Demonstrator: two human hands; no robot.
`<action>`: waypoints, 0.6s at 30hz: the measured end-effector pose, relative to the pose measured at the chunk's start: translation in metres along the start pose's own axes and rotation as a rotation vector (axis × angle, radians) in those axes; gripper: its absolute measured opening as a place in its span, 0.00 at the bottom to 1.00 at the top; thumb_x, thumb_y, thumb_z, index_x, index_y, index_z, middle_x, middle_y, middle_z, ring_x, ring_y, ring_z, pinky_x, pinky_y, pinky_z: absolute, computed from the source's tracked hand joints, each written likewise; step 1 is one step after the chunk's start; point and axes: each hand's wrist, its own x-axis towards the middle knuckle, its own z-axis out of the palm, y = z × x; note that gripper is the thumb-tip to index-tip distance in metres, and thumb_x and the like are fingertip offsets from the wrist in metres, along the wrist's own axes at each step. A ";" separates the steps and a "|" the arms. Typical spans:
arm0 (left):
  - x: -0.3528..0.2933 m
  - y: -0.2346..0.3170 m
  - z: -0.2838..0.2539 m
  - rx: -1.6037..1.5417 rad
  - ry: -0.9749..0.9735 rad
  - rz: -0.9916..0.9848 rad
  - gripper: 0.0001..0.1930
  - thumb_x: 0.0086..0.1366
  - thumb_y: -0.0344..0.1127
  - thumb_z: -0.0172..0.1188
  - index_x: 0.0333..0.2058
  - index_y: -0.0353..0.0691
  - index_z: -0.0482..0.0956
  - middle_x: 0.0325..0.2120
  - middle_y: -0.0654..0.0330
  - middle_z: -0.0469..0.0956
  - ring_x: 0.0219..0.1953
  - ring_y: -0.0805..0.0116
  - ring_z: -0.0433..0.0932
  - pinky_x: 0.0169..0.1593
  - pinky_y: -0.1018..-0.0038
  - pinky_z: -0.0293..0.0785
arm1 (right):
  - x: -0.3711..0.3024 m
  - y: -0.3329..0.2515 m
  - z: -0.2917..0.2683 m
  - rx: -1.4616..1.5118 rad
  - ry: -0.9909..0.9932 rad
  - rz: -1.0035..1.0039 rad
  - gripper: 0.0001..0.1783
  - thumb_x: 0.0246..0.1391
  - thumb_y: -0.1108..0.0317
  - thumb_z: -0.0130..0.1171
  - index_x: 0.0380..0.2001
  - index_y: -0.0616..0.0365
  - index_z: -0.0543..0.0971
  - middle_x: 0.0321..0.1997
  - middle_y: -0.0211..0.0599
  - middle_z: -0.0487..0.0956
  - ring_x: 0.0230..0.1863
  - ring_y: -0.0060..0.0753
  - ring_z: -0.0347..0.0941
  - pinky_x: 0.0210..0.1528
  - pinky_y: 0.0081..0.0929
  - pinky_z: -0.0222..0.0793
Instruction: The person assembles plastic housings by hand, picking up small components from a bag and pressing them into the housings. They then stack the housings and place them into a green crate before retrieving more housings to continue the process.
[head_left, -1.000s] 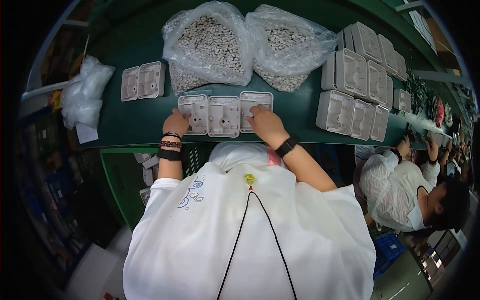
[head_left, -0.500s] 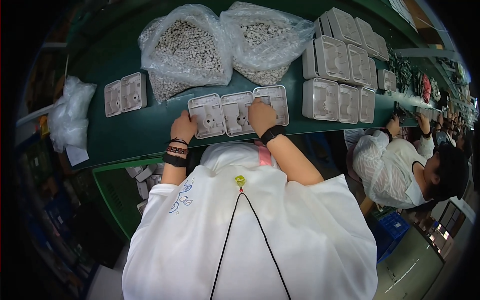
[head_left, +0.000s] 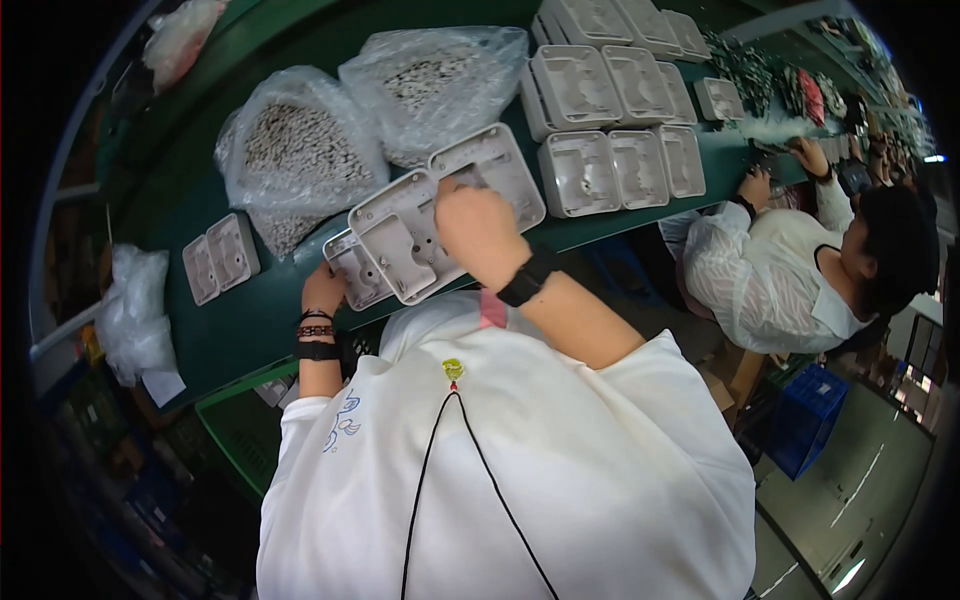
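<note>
Three white plastic housings, open side up, are in front of me in a slanting row: a left housing (head_left: 347, 254), a middle housing (head_left: 385, 238) and a right housing (head_left: 513, 162). The middle and right ones look larger and raised off the bench at a tilt. My right hand (head_left: 480, 237) is closed on the walls where these two meet; its fingertips are partly hidden inside. At the outer end of the row, my left hand (head_left: 324, 291) grips the near left edge of the left housing.
Clear bags (head_left: 305, 145) (head_left: 440, 80) of small pale parts stand behind the housings. Stacked white housings (head_left: 575, 85) are at right, and a pair (head_left: 232, 248) lies at left. A crumpled plastic bag (head_left: 137, 310) is far left. A co-worker (head_left: 770, 280) sits at right.
The middle and right housings have come up and tilted, with my right hand closed on them. The whole view has turned, so the bench now slants up to the right.
</note>
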 end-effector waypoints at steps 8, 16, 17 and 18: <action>0.002 0.030 -0.006 -0.071 0.006 0.016 0.12 0.55 0.36 0.46 0.34 0.35 0.72 0.20 0.52 0.76 0.17 0.61 0.76 0.23 0.68 0.71 | -0.043 0.153 -0.087 -0.362 -0.038 0.421 0.11 0.47 0.61 0.50 0.27 0.58 0.69 0.21 0.46 0.76 0.24 0.47 0.74 0.25 0.41 0.70; -0.037 0.180 0.001 -0.204 -0.059 0.344 0.13 0.54 0.35 0.49 0.36 0.36 0.72 0.20 0.52 0.76 0.18 0.62 0.75 0.24 0.71 0.70 | -0.053 0.267 -0.098 -0.458 -0.159 0.604 0.12 0.48 0.61 0.49 0.31 0.58 0.71 0.25 0.46 0.77 0.29 0.48 0.75 0.30 0.42 0.70; -0.043 0.204 0.002 -0.180 -0.110 0.369 0.13 0.55 0.35 0.50 0.38 0.36 0.72 0.20 0.54 0.76 0.17 0.66 0.75 0.23 0.73 0.69 | -0.050 0.272 -0.096 -0.484 -0.163 0.580 0.11 0.48 0.62 0.48 0.31 0.57 0.72 0.25 0.44 0.77 0.28 0.45 0.75 0.29 0.40 0.71; -0.048 0.226 0.005 -0.158 -0.110 0.411 0.13 0.53 0.36 0.50 0.36 0.36 0.73 0.21 0.51 0.76 0.20 0.60 0.75 0.26 0.69 0.70 | -0.048 0.276 -0.094 -0.483 -0.161 0.567 0.11 0.48 0.62 0.48 0.31 0.57 0.72 0.25 0.44 0.77 0.28 0.45 0.75 0.29 0.40 0.71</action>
